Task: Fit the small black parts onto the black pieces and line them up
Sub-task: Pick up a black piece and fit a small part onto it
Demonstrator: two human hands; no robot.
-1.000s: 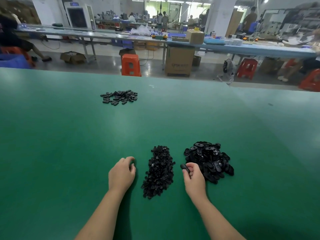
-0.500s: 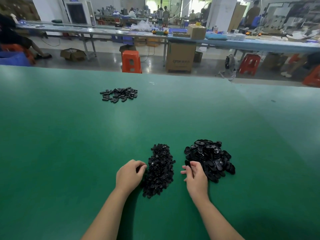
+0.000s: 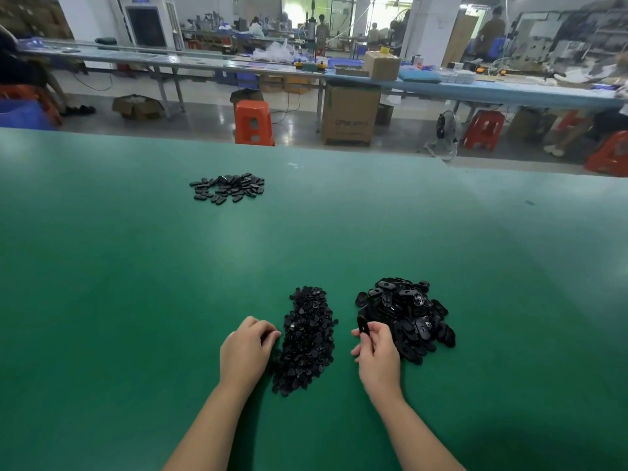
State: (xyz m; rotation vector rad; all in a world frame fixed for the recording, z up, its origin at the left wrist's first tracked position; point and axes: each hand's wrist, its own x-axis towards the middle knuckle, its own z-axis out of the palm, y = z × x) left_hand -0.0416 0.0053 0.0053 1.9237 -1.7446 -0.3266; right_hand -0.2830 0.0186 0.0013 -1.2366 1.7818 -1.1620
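On the green desk [image 3: 136, 300], my right hand [image 3: 377, 355] pinches a single oval black piece [image 3: 362, 325] between thumb and fingertips, holding it nearly on end so its long axis runs toward twelve o'clock, just clear of the big heap of black pieces [image 3: 407, 317] that lies at about one o'clock from that hand and touches its knuckles. My left hand [image 3: 246, 351] rests with fingers curled at the edge of the pile of small black parts [image 3: 307, 341], which sits directly at three o'clock from it; the fingertips touch the pile's near-left rim, though I cannot tell whether they have one of the small parts between them. The narrow pile itself stretches from six to twelve o'clock and lies between my two hands, nearer the left, so that hand looks the natural one to draw a part across to the piece waiting at right. Well apart, at about eleven o'clock across the desk, a flat cluster of finished pieces [image 3: 227, 188] marks where assembled ones appear to be lined up.
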